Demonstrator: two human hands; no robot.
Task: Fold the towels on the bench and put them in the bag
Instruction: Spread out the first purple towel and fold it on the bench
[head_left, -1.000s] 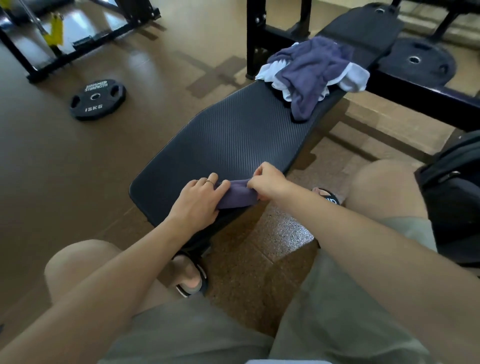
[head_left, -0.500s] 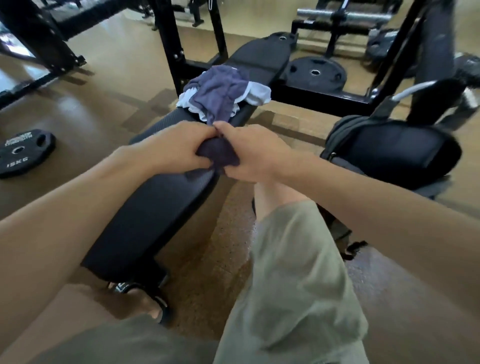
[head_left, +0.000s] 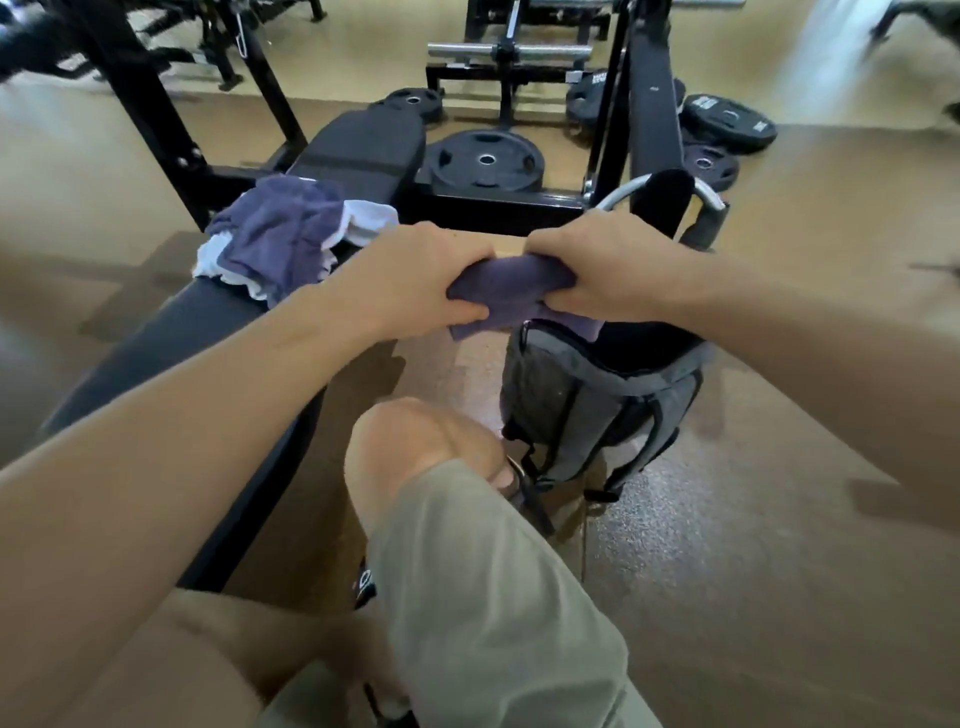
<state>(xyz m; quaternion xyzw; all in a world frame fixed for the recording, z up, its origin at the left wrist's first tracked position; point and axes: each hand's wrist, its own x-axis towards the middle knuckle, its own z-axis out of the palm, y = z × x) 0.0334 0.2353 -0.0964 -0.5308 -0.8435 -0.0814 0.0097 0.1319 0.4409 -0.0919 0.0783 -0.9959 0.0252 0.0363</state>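
1. Half a second ago both hands held the folded purple towel (head_left: 511, 291) over the bench pad; now it has been carried off to the right and hangs over the open mouth of the grey bag (head_left: 597, 395).
2. The left hand (head_left: 415, 283) grips the towel's left end, fingers curled over the top and thumb underneath.
3. The right hand (head_left: 602, 265) clamps the right end the same way, so the towel is stretched between the two fists.
4. The towel is a compact, thick bundle, dusky purple, with one loose corner drooping at its 5 o'clock into the bag's dark opening.
5. The bag stands upright on the speckled floor at 3 o'clock from the bench (head_left: 197, 332), unzipped at the top.
6. A rumpled heap of purple and white towels (head_left: 280, 234) lies on the bench, at 9 o'clock from the left hand.
7. Black weight plates (head_left: 485, 161) lie flat at 12 o'clock, beyond the hands.
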